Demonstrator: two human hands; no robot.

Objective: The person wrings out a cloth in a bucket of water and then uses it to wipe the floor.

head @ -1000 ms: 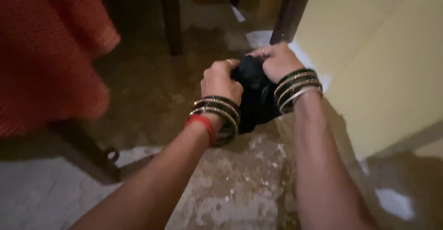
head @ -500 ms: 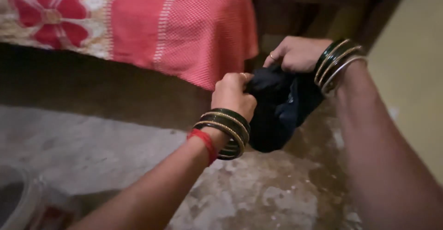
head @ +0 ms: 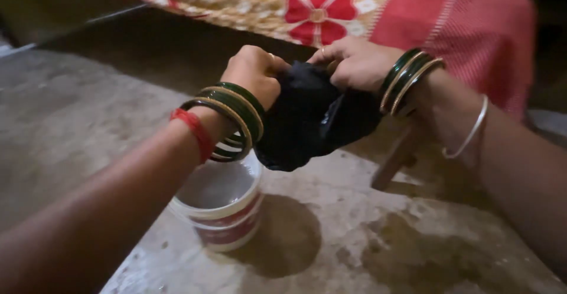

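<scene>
So both fists are clenched tight on the black cloth (head: 307, 117) — left hand (head: 254, 78), right hand (head: 354, 64) — wrists bent, above the white bucket (head: 221, 208).

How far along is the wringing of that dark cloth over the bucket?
Done: the dark cloth is bunched up and lifted above the white bucket, and wet patches show on the floor. In hand: left hand and right hand both grip its top. Left: no drips are visible, so I cannot tell how much water remains.
</scene>
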